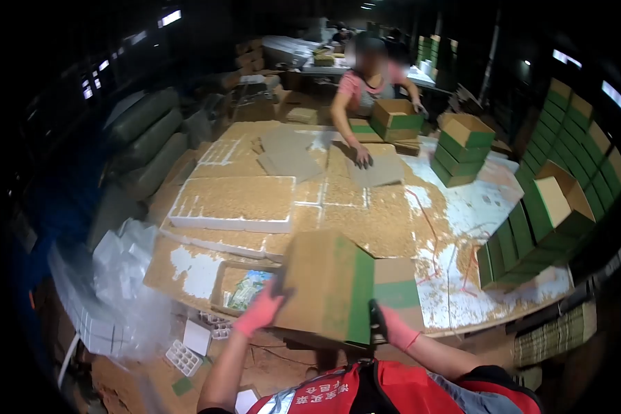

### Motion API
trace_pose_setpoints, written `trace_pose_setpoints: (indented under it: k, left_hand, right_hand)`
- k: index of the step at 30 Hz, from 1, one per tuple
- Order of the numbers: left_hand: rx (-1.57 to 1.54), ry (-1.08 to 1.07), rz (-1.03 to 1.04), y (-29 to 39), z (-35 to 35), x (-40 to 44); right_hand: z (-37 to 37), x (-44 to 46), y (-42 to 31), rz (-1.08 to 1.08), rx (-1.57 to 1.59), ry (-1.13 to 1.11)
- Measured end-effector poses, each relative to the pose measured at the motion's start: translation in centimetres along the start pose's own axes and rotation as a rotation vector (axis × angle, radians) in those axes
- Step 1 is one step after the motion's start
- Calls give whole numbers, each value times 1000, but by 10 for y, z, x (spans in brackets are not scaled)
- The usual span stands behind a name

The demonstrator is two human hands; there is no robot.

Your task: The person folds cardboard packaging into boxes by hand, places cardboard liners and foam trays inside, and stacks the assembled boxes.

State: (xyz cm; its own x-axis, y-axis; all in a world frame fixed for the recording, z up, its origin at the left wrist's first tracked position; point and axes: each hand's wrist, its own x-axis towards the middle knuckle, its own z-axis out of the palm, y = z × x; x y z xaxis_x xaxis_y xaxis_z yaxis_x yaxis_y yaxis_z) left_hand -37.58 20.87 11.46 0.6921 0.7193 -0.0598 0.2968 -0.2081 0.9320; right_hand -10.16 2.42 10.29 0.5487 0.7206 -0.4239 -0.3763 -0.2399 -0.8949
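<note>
A brown cardboard box [317, 276] with a green band on its right part is held tilted in front of my body, over the near edge of the work table. My left hand [261, 309], in a pink glove, grips its left side. At its lower right edge is my right hand [392, 324], in a pink glove with dark fingers. Close to my left hand stands an open carton [222, 283] with colourful packets [248, 288] inside. Behind the held box, a flat piece of cardboard with a green stripe [397, 292] lies on the table.
Across the table a co-worker [369, 86] reaches toward grey cardboard sheets [376, 171], beside an open box [397, 123]. Stacked green-banded boxes [524, 241] line the right side. White foam blocks [234, 222] bear a brown crumbly layer. Clear plastic [127, 276] hangs at left.
</note>
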Motion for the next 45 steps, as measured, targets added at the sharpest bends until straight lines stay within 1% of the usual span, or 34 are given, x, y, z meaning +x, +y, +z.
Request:
trace_pose_setpoints:
  k: [1, 2, 3, 4, 6, 7, 8, 9, 10, 11, 12, 13, 14, 16, 17, 18, 20, 21, 22, 23, 24, 26, 28, 29, 30, 32, 34, 36, 38, 40, 42, 43, 44, 45]
  left_hand:
    - [-174, 6, 74, -1, -5, -8]
    - [-244, 20, 36, 17, 1, -26]
    - [-845, 27, -129, -25, 25, -29]
    - [-842, 80, -124, -25, 63, -34]
    - [-163, 63, -9, -142, 142, -32]
    - [-42, -82, -70, -158, 141, -32]
    - [87, -233, -112, -173, 139, -33]
    - [3, -150, -216, -153, 109, -39]
    - [-214, 61, -306, -128, 69, -41]
    - [-481, 202, -343, -99, 36, -46]
    - [-659, 265, -308, -63, 10, -44]
    - [-642, 273, -270, -25, 8, -33]
    - [-522, 245, -256, 2, 19, -15]
    - [-250, 163, -263, 21, 35, 22]
    - [-76, 106, -294, 23, 37, 35]
    - [-44, 137, -340, 5, 38, 42]
    - [-1, 133, -382, 23, 45, 50]
    - [58, 163, -358, 14, 50, 54]
    - [84, 159, -400, 22, 54, 57]
    - [68, 161, -420, 17, 55, 57]
    - [54, 168, -431, 12, 54, 61]
    - [73, 190, -422, 27, 58, 61]
    - [119, 205, -449, 32, 57, 59]
    - [107, 215, -437, 18, 57, 57]
    - [92, 220, -423, 16, 59, 54]
    - [181, 224, -394, 21, 59, 52]
    - [234, 238, -364, 28, 61, 47]
    - [209, 253, -340, 34, 62, 44]
    - [248, 249, -343, 33, 62, 42]
    - [340, 248, -357, 27, 65, 50]
    - [52, 229, -237, -21, 72, 74]
    - [-86, 216, -180, -36, 75, 84]
    - [-202, 175, -251, -35, 80, 91]
    - [-313, 132, -315, -27, 89, 103]
  right_hand:
    - [16, -25, -14, 54, -73, -92]
    - [32, -50, -28, 100, -149, -188]
    - [33, -45, -41, -192, -309, -255]
    - [34, -41, -54, -495, -455, -268]
    - [28, -53, -103, -988, -1213, -487]
    - [16, -45, -103, -1034, -1395, -794]
    - [10, -44, -104, -944, -1474, -958]
    - [3, -42, -106, -935, -1459, -995]
    - [-2, -38, -107, -935, -1448, -1032]
    - [-3, -37, -105, -922, -1441, -1058]
    - [-1, -32, -93, -905, -1420, -1095]
    - [6, -27, -89, -863, -1404, -1158]
    - [9, -24, -85, -820, -1384, -1229]
    - [1, -4, -115, -713, -1228, -1160]
    - [-17, 18, -126, -898, -927, -877]
    - [-39, 53, -136, -877, -727, -581]
    - [-105, 138, -130, -694, -495, 167]
    - [-150, 196, -94, -463, -655, 383]
    - [-197, 265, -16, -392, -740, 488]
    - [-204, 258, -19, 136, -694, 209]
    - [-214, 299, 34, 75, -768, 209]
    - [-179, 285, 23, 27, -632, 407]
    - [-181, 310, 50, -121, -181, 383]
    - [-177, 299, 33, -113, 48, 329]
    - [-183, 304, 30, -126, -83, 315]
    - [-198, 313, 21, -191, 77, 381]
    - [-198, 274, -45, -333, 33, 335]
    - [-220, 257, -82, -426, 149, 90]
    - [-218, 203, -146, -427, 78, 65]
    - [-212, 145, -210, -316, -26, 4]
    - [-214, 125, -237, -329, -76, -82]
    - [-214, 116, -246, -282, -193, -106]
    - [-214, 108, -253, -232, -306, -128]
    - [-207, 95, -254, -197, -242, -245]
